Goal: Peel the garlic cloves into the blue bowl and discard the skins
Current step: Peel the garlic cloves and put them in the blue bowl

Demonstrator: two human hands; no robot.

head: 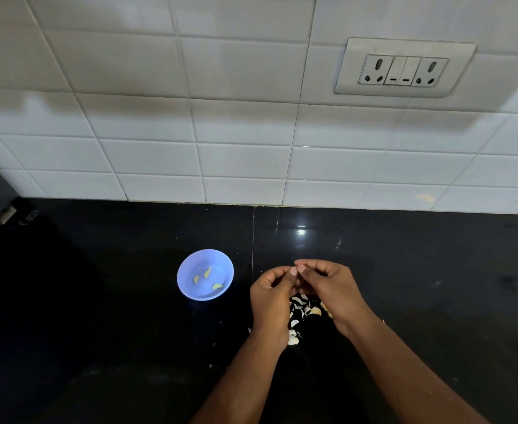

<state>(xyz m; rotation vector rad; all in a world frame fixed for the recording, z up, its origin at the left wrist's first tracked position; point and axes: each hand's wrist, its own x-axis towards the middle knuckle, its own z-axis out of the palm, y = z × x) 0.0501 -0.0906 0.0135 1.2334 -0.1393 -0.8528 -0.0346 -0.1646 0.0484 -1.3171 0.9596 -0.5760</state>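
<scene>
A small blue bowl [187, 270] sits on the black counter [98, 301] and holds three peeled yellowish garlic cloves [207, 272]. To its right my left hand [271, 304] and my right hand [332, 289] are held together above the counter, fingers curled, thumbs meeting over something small between them; the clove itself is hidden by the fingers. Under and between my hands lies a heap of white garlic skins [305, 310], with a few unpeeled pieces mixed in.
A white tiled wall [242, 133] rises behind the counter, with a double socket and switch plate [404, 68] at upper right. Small skin scraps [211, 366] lie scattered near my left forearm. A dark corner fitting [6, 214] shows at far left.
</scene>
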